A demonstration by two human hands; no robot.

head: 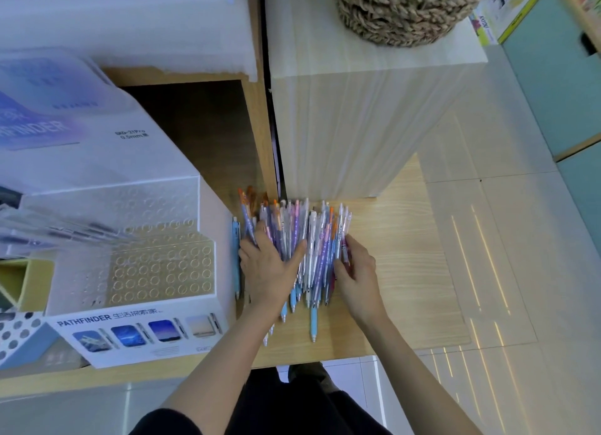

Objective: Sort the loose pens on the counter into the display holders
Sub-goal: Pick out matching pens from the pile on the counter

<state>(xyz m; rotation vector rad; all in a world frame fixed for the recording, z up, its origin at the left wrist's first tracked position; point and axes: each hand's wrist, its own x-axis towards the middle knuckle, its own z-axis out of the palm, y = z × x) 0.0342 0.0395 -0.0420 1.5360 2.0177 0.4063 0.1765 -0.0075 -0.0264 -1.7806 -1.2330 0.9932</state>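
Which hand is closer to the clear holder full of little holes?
Left. The left hand lies on the pen pile beside the holder; the right hand is at the pile's far edge.

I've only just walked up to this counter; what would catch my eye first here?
The heap of pastel pens in the middle of the wooden counter, with the left hand spread over it and the right hand at its right edge. To the left stands a clear display holder with rows of round holes, and a woven basket sits on the pale cabinet beyond.
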